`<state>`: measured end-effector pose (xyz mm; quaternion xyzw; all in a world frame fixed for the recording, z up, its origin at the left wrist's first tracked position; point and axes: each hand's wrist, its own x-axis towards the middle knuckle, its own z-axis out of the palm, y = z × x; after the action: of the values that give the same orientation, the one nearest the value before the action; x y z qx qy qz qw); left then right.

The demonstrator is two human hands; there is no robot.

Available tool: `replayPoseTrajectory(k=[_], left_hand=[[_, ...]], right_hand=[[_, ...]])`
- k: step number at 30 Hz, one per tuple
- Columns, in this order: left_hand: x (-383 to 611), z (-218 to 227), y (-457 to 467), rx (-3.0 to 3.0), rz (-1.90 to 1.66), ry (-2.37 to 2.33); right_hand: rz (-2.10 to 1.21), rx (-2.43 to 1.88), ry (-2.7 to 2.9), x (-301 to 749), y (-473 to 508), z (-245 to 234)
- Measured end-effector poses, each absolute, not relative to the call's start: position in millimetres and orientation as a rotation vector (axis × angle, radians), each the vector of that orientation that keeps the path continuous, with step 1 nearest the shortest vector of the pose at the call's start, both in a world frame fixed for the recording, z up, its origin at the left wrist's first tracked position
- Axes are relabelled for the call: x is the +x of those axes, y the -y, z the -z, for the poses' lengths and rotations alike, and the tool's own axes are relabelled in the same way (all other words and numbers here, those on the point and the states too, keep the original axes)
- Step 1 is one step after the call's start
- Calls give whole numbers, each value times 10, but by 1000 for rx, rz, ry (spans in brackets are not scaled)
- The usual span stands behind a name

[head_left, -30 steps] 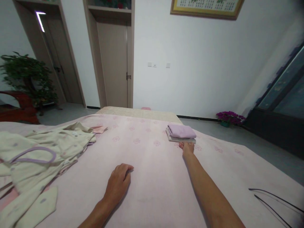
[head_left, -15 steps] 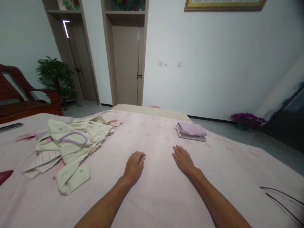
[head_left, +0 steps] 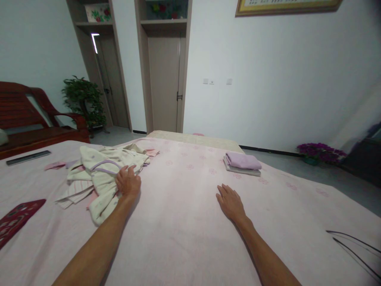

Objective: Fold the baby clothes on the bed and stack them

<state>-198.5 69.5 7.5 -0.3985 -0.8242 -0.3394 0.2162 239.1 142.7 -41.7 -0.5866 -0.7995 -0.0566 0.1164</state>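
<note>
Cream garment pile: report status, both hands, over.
Left hand open, palm down on cream garment pile. Right hand flat on pink sheet, holding nothing. Folded lilac stack beyond right hand, apart. Bare sheet between the hands.

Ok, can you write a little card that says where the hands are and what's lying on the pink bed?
Surface: pink flowered sheet
Left hand: open, on the crumpled cream clothes
Right hand: open, flat on the sheet
Beyond right hand: folded stack, lilac on top, untouched
Far left: red wooden chair, green plant
</note>
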Motion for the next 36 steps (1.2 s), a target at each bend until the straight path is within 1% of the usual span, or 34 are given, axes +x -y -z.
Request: replayPoseTrajectory(k=[6,10,13,16,19,21,23,25,28,30,33,36], left_hand=[[-2646,-84,-572,-1111,744,2353],[-2818,-147,-574,-1255,854,2377],[-2794,-250,-610,-1235,940,2343],[-2602,-419,-645,-1233,1102,2218],[-2179,-624,-628,-1341,1409,1992],[-1778,-745,-558,-1533,1588,1905],[-1340,-835,-442,-1915,1709,1866],[-943,-881,-312,-2430,1655,1755],[-587,-827,-189,-2986,1382,1540],[-546,-692,-184,-3059,1198,1588],[-691,-409,-227,-2907,992,1800],[-885,-187,-209,-2790,764,1909]], right_hand=[[93,-1667,2263,2417,-1471,467],[92,-1662,2241,2428,-1476,489],[116,-1643,2240,2434,-1480,498],[116,-1628,2238,2440,-1489,504],[117,-1633,2238,2442,-1494,503],[109,-1634,2233,2443,-1489,498],[88,-1632,2222,2446,-1476,490],[72,-1630,2211,2453,-1460,479],[68,-1621,2204,2470,-1436,463],[54,-1603,2198,2481,-1425,455],[9,-1574,2168,2487,-1411,445],[-48,-1529,2140,2480,-1385,416]])
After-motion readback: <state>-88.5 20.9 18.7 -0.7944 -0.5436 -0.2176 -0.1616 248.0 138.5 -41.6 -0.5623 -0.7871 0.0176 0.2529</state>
